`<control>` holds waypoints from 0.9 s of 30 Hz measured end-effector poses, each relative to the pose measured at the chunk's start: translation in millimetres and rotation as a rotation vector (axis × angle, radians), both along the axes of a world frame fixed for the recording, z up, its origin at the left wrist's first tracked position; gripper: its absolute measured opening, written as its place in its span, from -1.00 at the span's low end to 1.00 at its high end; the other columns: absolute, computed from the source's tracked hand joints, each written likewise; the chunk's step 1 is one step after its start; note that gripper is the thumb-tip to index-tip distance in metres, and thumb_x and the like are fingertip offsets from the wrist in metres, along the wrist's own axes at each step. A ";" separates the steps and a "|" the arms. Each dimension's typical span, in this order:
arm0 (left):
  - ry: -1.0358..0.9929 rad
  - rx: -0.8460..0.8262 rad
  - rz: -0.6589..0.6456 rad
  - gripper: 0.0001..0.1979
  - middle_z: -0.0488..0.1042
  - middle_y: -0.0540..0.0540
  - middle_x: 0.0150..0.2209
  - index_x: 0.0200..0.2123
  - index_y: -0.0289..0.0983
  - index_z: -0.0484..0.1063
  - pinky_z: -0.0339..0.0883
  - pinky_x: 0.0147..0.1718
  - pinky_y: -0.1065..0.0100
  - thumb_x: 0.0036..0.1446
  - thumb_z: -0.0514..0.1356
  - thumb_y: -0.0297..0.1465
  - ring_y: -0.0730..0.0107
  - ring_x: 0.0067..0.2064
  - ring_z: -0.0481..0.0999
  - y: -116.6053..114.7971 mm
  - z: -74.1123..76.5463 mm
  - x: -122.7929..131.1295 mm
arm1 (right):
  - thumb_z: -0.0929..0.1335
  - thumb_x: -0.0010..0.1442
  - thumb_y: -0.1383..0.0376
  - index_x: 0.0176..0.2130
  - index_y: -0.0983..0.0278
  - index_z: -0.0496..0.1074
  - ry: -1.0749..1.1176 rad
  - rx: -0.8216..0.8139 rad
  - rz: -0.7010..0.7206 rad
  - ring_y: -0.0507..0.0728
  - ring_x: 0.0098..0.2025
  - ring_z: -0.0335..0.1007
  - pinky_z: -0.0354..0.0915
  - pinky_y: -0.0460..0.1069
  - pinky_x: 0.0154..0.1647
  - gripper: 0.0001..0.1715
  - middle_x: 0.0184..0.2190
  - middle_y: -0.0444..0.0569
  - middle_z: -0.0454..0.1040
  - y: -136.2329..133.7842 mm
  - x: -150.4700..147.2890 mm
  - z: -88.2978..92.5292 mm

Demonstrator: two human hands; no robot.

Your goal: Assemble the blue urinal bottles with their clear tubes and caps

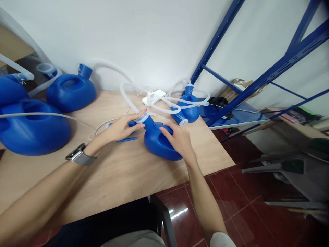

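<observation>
1. Head view, centre of frame: the blue bottle [156,142] rested on the table [115,185]. The left hand [125,127] pinched the white collar [142,117] at its neck; the right hand [178,137] gripped its handle area.
2. Sound handling, as judged, called for a steady body, a collar square to the neck and an unkinked tube [127,96].
3. Some right fingers were hidden; whether tube and collar joined was unclear. The left edge cut off another bottle [9,91].

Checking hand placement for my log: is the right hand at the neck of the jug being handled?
No, the right hand is on the jug's body, while the left hand is at its neck.
</observation>
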State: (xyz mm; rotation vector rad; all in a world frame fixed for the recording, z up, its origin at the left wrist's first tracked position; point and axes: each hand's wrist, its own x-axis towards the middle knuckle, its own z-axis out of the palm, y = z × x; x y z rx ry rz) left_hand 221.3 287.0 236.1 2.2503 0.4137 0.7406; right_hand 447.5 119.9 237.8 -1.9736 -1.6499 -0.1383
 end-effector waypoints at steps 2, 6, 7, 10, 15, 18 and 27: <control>-0.009 0.038 0.019 -0.23 0.39 -0.23 0.39 0.45 -0.30 0.38 0.21 0.45 0.08 0.37 0.18 0.05 -0.02 0.41 0.42 -3.1 -2.5 1.9 | 0.29 0.51 -0.13 0.05 0.22 0.63 0.006 -0.019 -0.002 0.35 0.02 0.63 0.38 0.17 -0.03 -0.44 0.00 -0.02 0.68 0.2 -0.1 0.4; -0.031 0.157 0.091 -0.26 0.38 -0.25 0.41 0.47 -0.23 0.37 0.24 0.42 -0.02 0.39 0.17 0.04 -0.03 0.29 0.54 -11.8 -10.9 5.2 | 0.28 0.51 -0.15 0.05 0.22 0.63 0.004 -0.033 -0.005 0.35 0.01 0.63 0.38 0.16 -0.04 -0.41 -0.02 0.01 0.68 -0.3 0.2 1.1; -0.044 0.179 0.111 -0.26 0.35 -0.27 0.42 0.48 -0.23 0.35 0.26 0.41 -0.05 0.39 0.18 0.04 -0.01 0.21 0.59 -13.7 -13.6 6.0 | 0.28 0.51 -0.15 0.05 0.22 0.63 0.004 -0.029 -0.002 0.34 0.01 0.63 0.38 0.17 -0.03 -0.41 -0.02 0.01 0.68 -0.6 0.3 0.9; -0.098 0.210 0.149 -0.26 0.30 -0.29 0.45 0.49 -0.23 0.34 0.26 0.41 -0.07 0.41 0.17 0.04 0.05 0.09 0.65 -16.6 -22.0 8.9 | 0.28 0.51 -0.16 0.05 0.21 0.63 0.011 -0.018 0.010 0.34 0.02 0.63 0.39 0.17 -0.01 -0.40 0.00 0.01 0.68 -0.9 0.7 -0.2; -0.198 0.202 0.183 -0.31 0.35 -0.26 0.41 0.43 -0.24 0.42 0.26 0.43 0.01 0.42 0.20 0.04 -0.01 0.36 0.48 -17.0 -32.8 14.7 | 0.29 0.50 -0.16 0.05 0.21 0.64 0.004 -0.017 0.005 0.36 0.02 0.64 0.40 0.18 -0.02 -0.40 0.00 0.03 0.67 0.3 0.8 -0.9; -0.232 0.183 0.201 -0.31 0.34 -0.26 0.41 0.44 -0.25 0.39 0.28 0.42 0.03 0.43 0.19 0.03 0.00 0.43 0.39 -18.6 -37.2 17.2 | 0.28 0.51 -0.17 0.06 0.22 0.64 0.001 -0.023 0.009 0.36 0.03 0.63 0.41 0.18 -0.01 -0.38 0.01 0.05 0.67 0.2 0.9 0.5; -0.240 0.237 0.242 -0.42 0.34 -0.24 0.42 0.46 -0.23 0.37 0.25 0.45 -0.02 0.49 0.16 -0.16 0.00 0.43 0.40 -28.4 -39.4 19.0 | 0.30 0.51 -0.13 0.09 0.23 0.62 -0.006 -0.060 0.014 0.35 0.04 0.63 0.39 0.17 0.00 -0.42 0.00 0.03 0.67 0.1 0.2 1.6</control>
